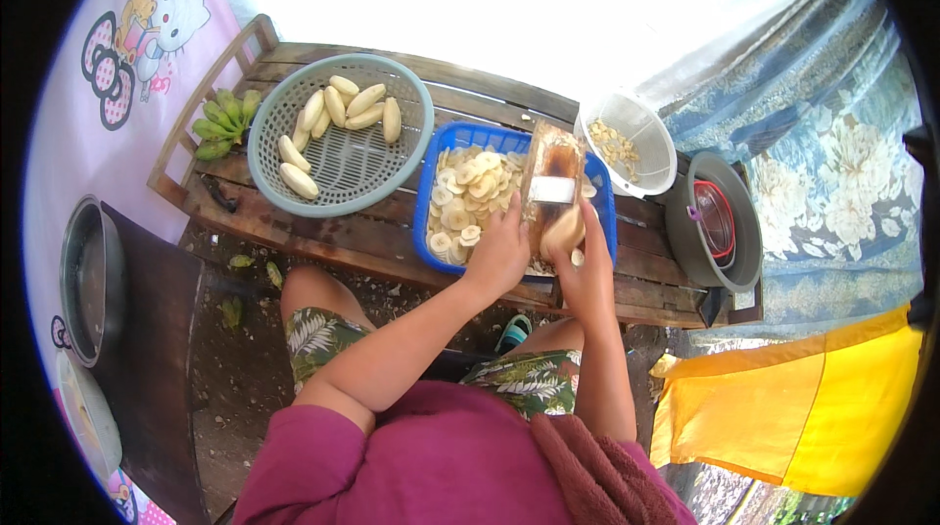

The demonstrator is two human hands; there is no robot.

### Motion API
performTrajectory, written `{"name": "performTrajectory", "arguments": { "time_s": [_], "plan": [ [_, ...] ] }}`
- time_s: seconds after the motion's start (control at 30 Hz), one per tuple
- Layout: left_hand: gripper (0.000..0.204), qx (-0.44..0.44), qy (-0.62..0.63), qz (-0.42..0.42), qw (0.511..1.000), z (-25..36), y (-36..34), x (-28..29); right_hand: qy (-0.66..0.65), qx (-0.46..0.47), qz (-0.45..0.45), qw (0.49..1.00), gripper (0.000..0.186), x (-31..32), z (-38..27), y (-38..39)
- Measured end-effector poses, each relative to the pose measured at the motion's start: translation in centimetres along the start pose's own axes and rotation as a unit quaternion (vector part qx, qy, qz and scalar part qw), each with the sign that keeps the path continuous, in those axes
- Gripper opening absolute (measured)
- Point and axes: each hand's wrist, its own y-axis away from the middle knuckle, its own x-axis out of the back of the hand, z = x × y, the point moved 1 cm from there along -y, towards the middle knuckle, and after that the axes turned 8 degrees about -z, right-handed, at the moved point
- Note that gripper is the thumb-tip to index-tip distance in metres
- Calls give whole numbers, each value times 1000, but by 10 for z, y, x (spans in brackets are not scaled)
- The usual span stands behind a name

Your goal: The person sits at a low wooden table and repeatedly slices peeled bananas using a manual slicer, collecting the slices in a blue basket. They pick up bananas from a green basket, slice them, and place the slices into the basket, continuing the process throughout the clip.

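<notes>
We hold a wooden slicer [558, 145] aslant over the blue basket [425, 216], which stands near the middle of the slatted bench [468, 102]. A pale metal plate [551, 190] crosses the slicer's face. Our left hand [501, 249] is at the left edge of the slicer; its fingers lie close together and press along the wood, but how far they wrap beneath it we cannot tell. Our right hand [586, 270] has its fingers closed around a peeled banana [562, 229], which lies against the near part of the slicer, just below the plate. Some of these fingertips are hidden from us.

In the blue basket, many round banana slices [480, 182] are heaped, mostly on the left. Farther left, the grey-green basket [343, 172] contains whole peeled bananas [366, 99], and beside it on the left lie green bananas [223, 121]. To the right of our hands, we see a white strainer [658, 138] with small yellowish pieces [615, 145] inside, and next to it, a grey basin [689, 256] with a red-rimmed sieve [718, 216].
</notes>
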Motion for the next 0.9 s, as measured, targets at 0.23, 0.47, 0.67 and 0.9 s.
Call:
{"name": "performTrajectory", "arguments": {
  "time_s": [0.23, 0.47, 0.67, 0.9],
  "plan": [
    [54, 13, 8, -14, 1000, -3, 1, -3, -31, -37, 46, 998, 67, -8, 28, -96],
    [55, 7, 10, -2, 1000, 3, 0, 2, -128, -44, 25, 990, 74, -7, 37, -82],
    [54, 2, 14, 7, 1000, 0, 0, -2, -60, -45, -19, 997, 73, 4, 20, -24],
    [52, -1, 2, 6, 1000, 0, -1, -1, -53, -67, 66, 994, 69, -11, 52, -135]
  ]
}}
